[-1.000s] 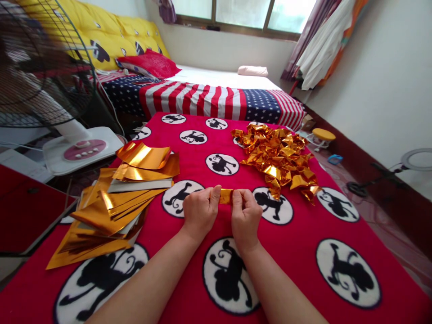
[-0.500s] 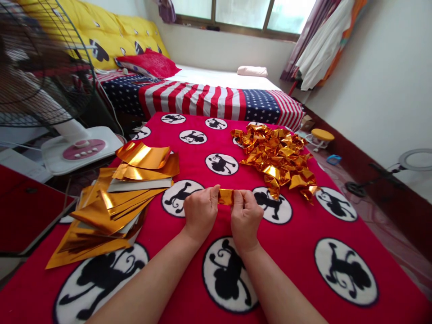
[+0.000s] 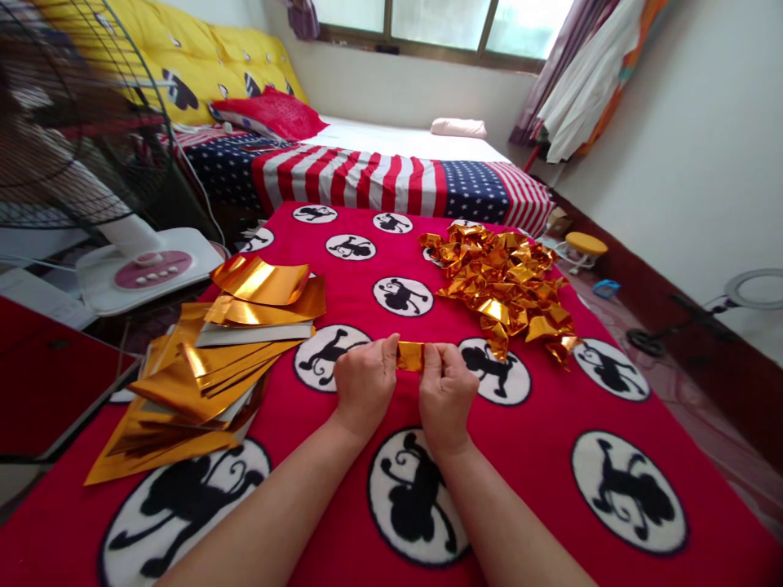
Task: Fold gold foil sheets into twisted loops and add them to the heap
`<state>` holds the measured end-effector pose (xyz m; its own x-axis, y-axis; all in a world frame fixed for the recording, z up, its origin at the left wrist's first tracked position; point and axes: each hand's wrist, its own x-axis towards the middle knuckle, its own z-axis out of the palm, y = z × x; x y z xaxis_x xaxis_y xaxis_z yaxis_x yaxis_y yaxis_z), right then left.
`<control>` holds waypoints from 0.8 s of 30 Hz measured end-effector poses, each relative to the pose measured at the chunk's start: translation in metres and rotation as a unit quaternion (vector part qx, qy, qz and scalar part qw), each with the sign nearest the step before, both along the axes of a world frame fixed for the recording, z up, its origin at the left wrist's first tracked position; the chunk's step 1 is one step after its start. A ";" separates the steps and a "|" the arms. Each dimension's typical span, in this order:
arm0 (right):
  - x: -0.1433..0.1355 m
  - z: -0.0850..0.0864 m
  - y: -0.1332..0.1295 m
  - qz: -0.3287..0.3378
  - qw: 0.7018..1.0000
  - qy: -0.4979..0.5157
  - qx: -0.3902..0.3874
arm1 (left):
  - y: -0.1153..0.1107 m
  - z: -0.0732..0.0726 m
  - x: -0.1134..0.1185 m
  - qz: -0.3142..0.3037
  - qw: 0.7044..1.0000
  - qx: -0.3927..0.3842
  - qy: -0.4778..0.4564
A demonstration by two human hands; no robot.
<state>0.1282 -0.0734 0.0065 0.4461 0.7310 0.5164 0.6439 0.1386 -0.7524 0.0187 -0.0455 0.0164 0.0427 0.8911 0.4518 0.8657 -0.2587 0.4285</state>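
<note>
Between my two hands is a small folded piece of gold foil paper [image 3: 410, 356], stretched level above the cloth. My left hand [image 3: 365, 381] pinches its left end, thumb on top and fingers curled under. The right end is pinched the same way by my right hand [image 3: 449, 391]. The parts of the paper inside both grips are hidden. To the left lies a loose, fanned stack of gold foil sheets [image 3: 226, 359], some showing pale backs. Beyond my right hand is a heap of folded gold foil pieces [image 3: 502, 281].
A red cloth [image 3: 519, 473] with black monkeys in white circles covers the table. At the left stands a fan with a white base [image 3: 147, 269]. A bed with a striped and starred cover [image 3: 391, 183] lies behind the table. A yellow stool [image 3: 586, 243] stands at right.
</note>
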 end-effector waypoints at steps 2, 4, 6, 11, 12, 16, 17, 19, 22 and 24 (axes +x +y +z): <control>0.000 0.000 0.000 -0.002 1.000 -0.003 0.000 | 0.000 0.000 0.000 -0.001 1.000 0.002 0.002; -0.001 0.001 0.000 -0.004 1.000 -0.006 0.001 | 0.000 -0.001 0.000 -0.001 1.000 0.001 0.003; -0.001 0.002 0.000 -0.004 1.000 -0.010 0.004 | 0.000 -0.002 0.000 -0.001 1.000 -0.002 0.005; -0.001 0.003 0.000 -0.003 1.000 -0.014 0.009 | 0.001 -0.003 0.000 -0.003 1.000 -0.001 0.005; -0.001 0.002 0.000 -0.003 1.000 -0.012 0.008 | 0.001 -0.003 0.000 -0.004 1.000 -0.001 0.006; 0.000 0.001 0.000 -0.001 1.000 0.001 0.003 | 0.001 -0.002 -0.001 -0.009 1.000 0.001 -0.001; 0.000 0.001 0.000 0.000 1.000 0.005 0.001 | 0.001 -0.001 -0.002 -0.010 1.000 -0.002 -0.005; 0.000 0.001 0.000 0.003 1.000 0.013 -0.005 | 0.002 0.000 -0.003 -0.012 1.000 -0.017 -0.015; 0.002 0.001 0.002 0.005 1.000 0.026 -0.013 | 0.001 0.002 -0.006 -0.018 0.999 -0.041 -0.021; 0.003 0.000 0.003 0.003 0.999 0.029 -0.017 | 0.001 0.003 -0.007 -0.017 0.999 -0.046 -0.021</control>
<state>0.1316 -0.0699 0.0067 0.4702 0.7500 0.4653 0.5983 0.1166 -0.7927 0.0114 -0.0446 0.0196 0.0571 0.9271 0.3705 0.8379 -0.2463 0.4871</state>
